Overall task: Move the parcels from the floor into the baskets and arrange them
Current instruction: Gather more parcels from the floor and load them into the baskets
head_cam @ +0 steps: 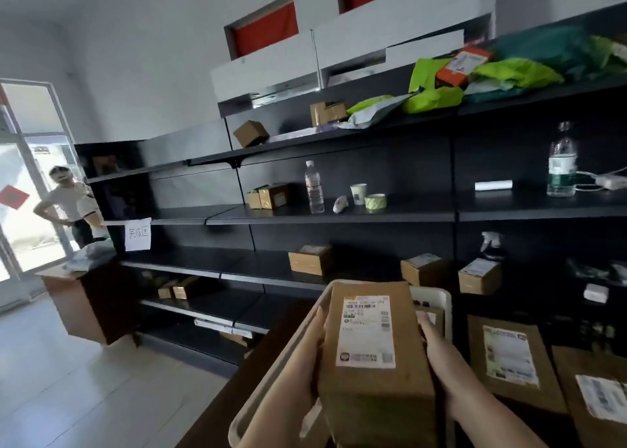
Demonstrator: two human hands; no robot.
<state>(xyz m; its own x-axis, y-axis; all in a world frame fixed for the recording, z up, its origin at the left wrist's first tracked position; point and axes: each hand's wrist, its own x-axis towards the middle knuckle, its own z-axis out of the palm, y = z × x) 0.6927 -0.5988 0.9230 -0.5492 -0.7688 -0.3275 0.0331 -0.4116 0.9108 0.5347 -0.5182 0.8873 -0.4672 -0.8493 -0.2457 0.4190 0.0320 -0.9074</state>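
Hands, left (314,342) and right (432,337), are clasping the parcel (371,345) by its sides, best lowering it level into the basket (325,300) beneath.

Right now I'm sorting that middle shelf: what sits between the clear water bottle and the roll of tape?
In the head view, between bottle and tape: a small white gadget and a paper cup.

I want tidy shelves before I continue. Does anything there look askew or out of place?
Yes. On the upper shelf, a small cardboard box sits tilted on one edge, and the green mailer bags lie in a loose heap.
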